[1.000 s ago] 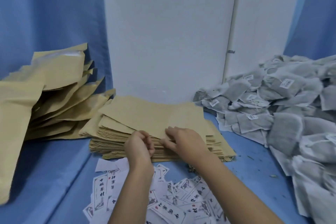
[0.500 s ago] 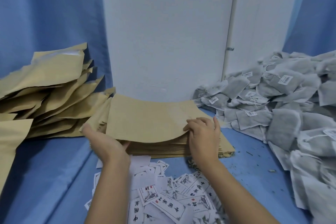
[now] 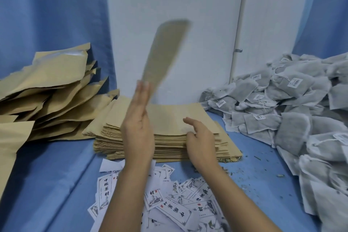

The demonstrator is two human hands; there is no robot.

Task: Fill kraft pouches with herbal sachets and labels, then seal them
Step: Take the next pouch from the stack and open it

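Above the pouch stack (image 3: 169, 118), left hand (image 3: 138, 128) fingers (image 3: 143, 92) clamp a blurred upright kraft pouch (image 3: 165, 52); right hand (image 3: 199, 137) fingers (image 3: 190, 121) rest apart.

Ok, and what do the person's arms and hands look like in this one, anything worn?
The left forearm and right forearm are bare as far as the frame reaches, with no sleeves in view. The left hand and right hand wear no gloves, and no watch, bracelet or ring is visible.
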